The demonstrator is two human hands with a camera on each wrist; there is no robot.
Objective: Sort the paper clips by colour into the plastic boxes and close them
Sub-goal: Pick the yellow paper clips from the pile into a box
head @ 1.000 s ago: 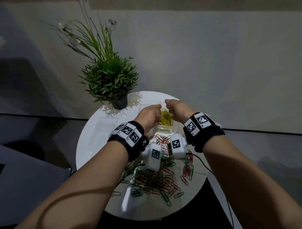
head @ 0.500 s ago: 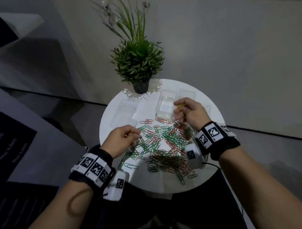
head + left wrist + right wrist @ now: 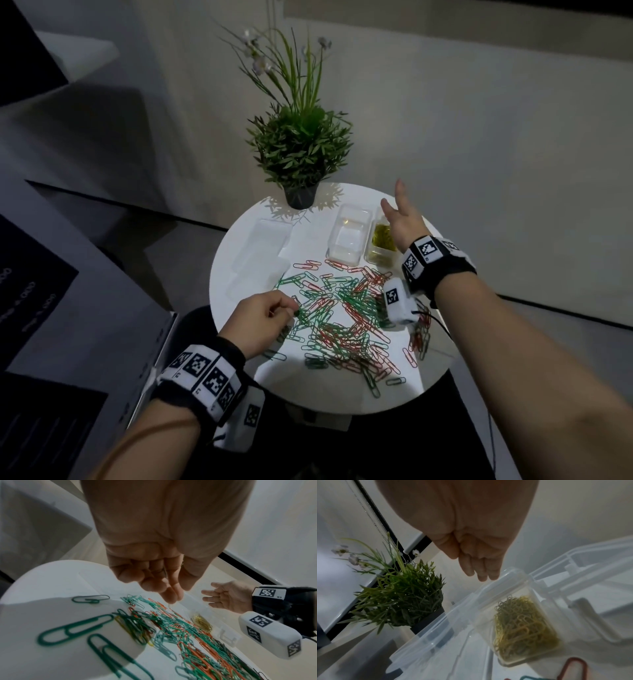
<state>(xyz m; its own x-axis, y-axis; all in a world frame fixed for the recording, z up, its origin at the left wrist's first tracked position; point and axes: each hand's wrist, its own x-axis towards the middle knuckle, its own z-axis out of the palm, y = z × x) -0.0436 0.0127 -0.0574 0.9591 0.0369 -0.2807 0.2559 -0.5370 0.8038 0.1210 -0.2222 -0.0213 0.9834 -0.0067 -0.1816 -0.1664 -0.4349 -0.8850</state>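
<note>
On a round white table [image 3: 246,363] by a potted plant [image 3: 299,150]: right hand [image 3: 402,224], fingers spread, over the yellow-clip box [image 3: 380,243]; left hand [image 3: 260,322] pinching into the red-green clip pile [image 3: 342,315], probably a green clip, likely next for the empty box [image 3: 349,236].

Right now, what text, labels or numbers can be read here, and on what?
None reads cleanly.
Pale lettering on the dark panel, left: too blurred.
Tiny characters on the right wristband, beside its square code: too small.
Other wrist markers: patterned squares only, no words.
</note>
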